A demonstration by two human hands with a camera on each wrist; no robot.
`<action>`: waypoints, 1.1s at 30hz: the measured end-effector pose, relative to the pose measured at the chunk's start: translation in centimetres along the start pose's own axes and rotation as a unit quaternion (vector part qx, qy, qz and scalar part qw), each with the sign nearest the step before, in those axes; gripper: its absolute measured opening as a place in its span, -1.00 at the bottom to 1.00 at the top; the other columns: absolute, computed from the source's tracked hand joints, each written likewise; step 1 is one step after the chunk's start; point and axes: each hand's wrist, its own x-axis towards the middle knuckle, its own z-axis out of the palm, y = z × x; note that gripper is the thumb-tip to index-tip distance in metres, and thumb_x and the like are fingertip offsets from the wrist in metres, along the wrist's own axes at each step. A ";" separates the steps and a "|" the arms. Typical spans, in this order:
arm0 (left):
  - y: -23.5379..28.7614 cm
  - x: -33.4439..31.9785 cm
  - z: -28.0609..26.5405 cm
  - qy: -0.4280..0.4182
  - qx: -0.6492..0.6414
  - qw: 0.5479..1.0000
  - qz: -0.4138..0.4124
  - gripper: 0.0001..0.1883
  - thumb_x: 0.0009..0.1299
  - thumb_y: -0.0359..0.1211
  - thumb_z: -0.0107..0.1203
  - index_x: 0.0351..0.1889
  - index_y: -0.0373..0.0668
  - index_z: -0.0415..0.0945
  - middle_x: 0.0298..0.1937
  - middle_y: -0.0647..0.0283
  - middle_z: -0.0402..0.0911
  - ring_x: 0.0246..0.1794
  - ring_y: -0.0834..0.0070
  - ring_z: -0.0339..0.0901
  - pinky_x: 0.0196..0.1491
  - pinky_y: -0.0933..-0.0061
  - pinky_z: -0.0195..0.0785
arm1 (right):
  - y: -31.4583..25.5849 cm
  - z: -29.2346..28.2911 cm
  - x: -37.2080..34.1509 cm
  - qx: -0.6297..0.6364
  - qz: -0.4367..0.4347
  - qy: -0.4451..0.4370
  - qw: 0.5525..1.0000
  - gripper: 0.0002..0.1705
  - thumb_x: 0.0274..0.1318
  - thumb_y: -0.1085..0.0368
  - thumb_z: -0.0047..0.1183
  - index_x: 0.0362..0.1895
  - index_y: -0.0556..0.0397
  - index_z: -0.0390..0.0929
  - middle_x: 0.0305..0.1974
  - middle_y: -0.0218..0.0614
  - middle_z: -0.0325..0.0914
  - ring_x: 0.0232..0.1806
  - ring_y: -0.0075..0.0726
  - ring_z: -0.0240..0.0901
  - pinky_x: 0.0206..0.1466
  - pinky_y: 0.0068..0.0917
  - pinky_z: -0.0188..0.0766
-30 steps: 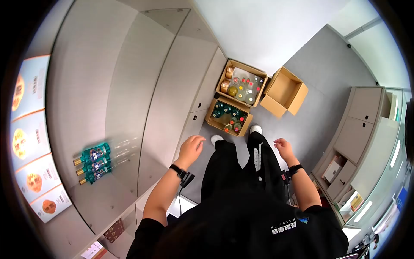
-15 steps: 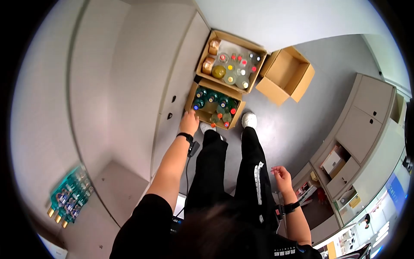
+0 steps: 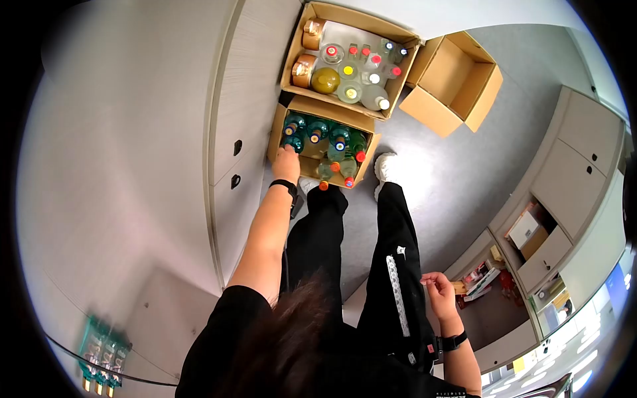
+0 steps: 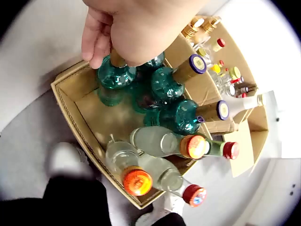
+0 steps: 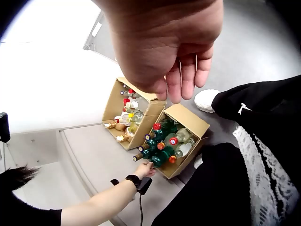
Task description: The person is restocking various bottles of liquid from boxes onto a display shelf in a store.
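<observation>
My left hand (image 3: 286, 164) reaches over the near-left corner of the lower cardboard box (image 3: 275, 136). In the left wrist view the hand (image 4: 141, 28) grips the neck of a teal bottle (image 4: 113, 77), whose cap it covers. Other teal bottles (image 4: 167, 84) with gold necks stand beside it. Clear bottles (image 4: 162, 172) with orange and red caps lean at the box's near side. My right hand (image 3: 440, 295) hangs beside the right leg, holding nothing; in the right wrist view this hand (image 5: 164, 52) has loosely bent fingers.
A larger box (image 3: 288, 66) of bottles and jars adjoins behind. An open box (image 3: 434, 109) stands to its right. Cabinets with dark handles (image 3: 237, 147) line the left; a curved cabinet (image 3: 570, 169) stands right. Three teal bottles (image 3: 99, 351) are at lower left.
My left hand has moved forward and down into the lower box and taken a bottle by its neck. The view has come closer to the boxes; my right hand still hangs at the side.
</observation>
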 end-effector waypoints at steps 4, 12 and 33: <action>-0.6 1.3 0.4 -0.037 0.090 0.995 0.030 -0.78 0.39 -0.36 -0.17 -0.22 -0.24 0.49 -0.19 0.02 0.59 -0.22 0.11 0.61 -0.22 0.16 0.51 | 0.6 -0.3 -0.3 0.003 0.000 0.006 1.000 -0.85 0.24 0.46 -0.08 -0.16 0.21 0.51 -0.22 -0.32 0.57 -0.16 -0.48 0.52 -0.04 -0.57 0.38; -0.7 -4.5 -4.7 -0.062 0.022 0.997 0.041 -0.73 0.39 -0.21 -0.03 -0.23 -0.24 0.48 -0.27 -0.03 0.59 -0.23 0.05 0.58 -0.17 0.06 0.44 | -1.7 0.7 -0.4 -0.016 -0.052 -0.020 0.998 -0.85 0.23 0.45 -0.07 -0.17 0.21 0.51 -0.26 -0.31 0.59 -0.20 -0.49 0.52 -0.08 -0.57 0.40; 9.8 -46.1 -44.4 0.112 -0.105 0.965 0.214 -0.79 0.34 -0.15 -0.08 -0.34 -0.06 0.36 -0.54 0.13 0.55 -0.51 0.04 0.51 -0.48 0.01 0.29 | -23.7 3.1 -10.9 -0.332 -0.602 -0.245 0.683 -0.02 -0.26 0.03 0.39 0.27 0.03 0.19 0.20 0.01 0.24 0.26 0.14 0.17 0.29 -0.16 0.18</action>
